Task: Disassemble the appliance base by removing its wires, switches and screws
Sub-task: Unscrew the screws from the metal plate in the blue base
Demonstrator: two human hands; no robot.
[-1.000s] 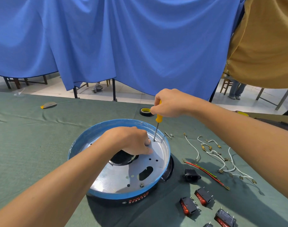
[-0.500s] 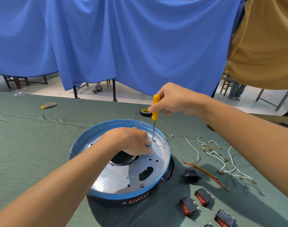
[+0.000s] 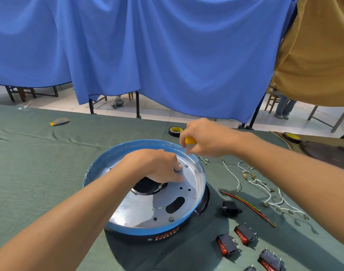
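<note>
Green-clothed tabletop (image 3: 40, 163) before me, blue curtain (image 3: 167, 55) hanging across behind it, tan cloth (image 3: 319, 55) at my upper right, black tape roll (image 3: 175, 131) with yellow core near the far edge, tiled floor (image 3: 167, 112) and wooden chair legs (image 3: 20, 93) beyond

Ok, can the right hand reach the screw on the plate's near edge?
Probably yes: that screw lies uncovered, the left hand rests farther back, and the right hand holds the screwdriver nearby.

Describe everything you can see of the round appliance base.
The appliance base is a round black housing with red lettering and a blue rim, sitting flat on the green cloth. Its shiny metal plate has holes, an oblong slot and two screws still in. The left hand rests on the plate.
</note>
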